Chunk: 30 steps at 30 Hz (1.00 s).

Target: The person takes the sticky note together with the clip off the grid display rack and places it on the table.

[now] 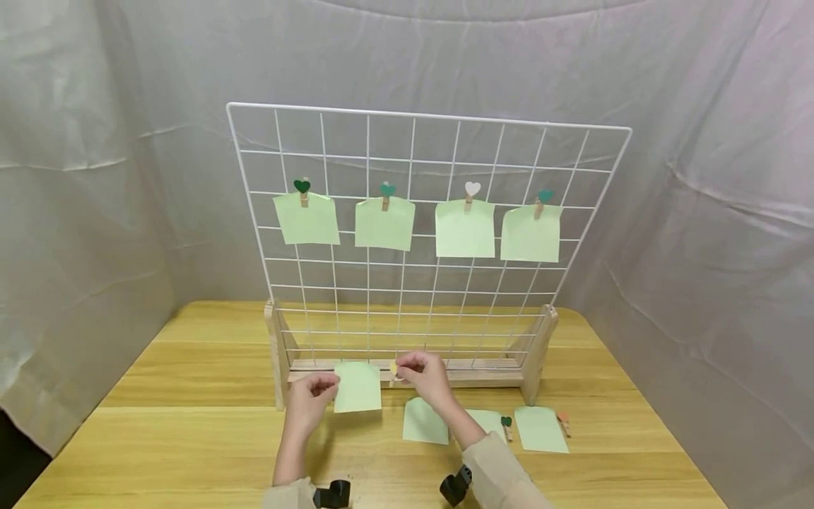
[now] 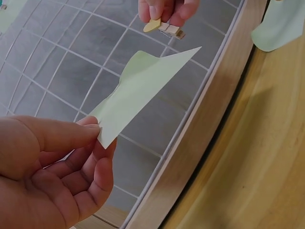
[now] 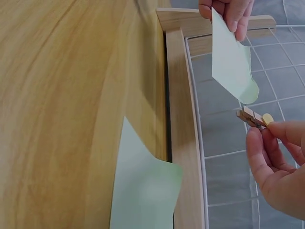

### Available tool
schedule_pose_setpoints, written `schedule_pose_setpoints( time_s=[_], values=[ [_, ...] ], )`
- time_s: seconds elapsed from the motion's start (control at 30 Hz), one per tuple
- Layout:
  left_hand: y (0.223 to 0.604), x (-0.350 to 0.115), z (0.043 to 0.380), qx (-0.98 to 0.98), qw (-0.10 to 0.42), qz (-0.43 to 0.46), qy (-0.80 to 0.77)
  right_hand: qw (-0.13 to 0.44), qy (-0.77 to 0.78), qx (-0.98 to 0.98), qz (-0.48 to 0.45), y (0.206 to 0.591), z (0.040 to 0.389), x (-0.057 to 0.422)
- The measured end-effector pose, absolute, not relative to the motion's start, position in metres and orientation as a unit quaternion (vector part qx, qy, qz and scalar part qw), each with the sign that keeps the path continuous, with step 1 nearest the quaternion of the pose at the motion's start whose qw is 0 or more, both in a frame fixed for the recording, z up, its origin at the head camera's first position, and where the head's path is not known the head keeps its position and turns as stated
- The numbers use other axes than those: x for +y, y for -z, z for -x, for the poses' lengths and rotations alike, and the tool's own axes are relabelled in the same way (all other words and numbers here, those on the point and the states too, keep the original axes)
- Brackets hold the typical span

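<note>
Between thumb and fingers, my left hand pinches a pale green paper note by its left edge, above the table in front of the grid's base. The note's sheet bends slightly in the left wrist view. My right hand pinches a small wooden clothespin with a yellow decoration on one end. That clothespin is beside the note's right edge, apart from it. Behind both hands stands a white wire grid in a wooden base.
Several green notes hang across the grid, each under a heart clothespin, such as the white heart one. On the wooden table lie more notes, with a dark green heart clothespin and an orange one. Grey cloth surrounds the table.
</note>
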State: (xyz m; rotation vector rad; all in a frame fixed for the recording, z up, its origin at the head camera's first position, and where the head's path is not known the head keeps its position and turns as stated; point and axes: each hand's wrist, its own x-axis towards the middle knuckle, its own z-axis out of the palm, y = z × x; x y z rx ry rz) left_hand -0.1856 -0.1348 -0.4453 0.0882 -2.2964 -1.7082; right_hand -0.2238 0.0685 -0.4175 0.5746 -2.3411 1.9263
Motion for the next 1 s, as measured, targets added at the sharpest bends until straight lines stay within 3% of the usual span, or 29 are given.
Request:
schedule_pose_setpoints(
  time_s=[0.43, 1.0],
  values=[
    [0.457, -0.133, 0.185, -0.806, 0.097, 0.003, 0.584, -0.041, -0.567, -0.804, -0.175, 0.455, 0.243, 0.073],
    [0.468, -0.133, 0.185, -0.833, 0.061, 0.013, 0.550, -0.103, -0.493, -0.853, -0.138, 0.463, 0.242, 0.072]
  ],
)
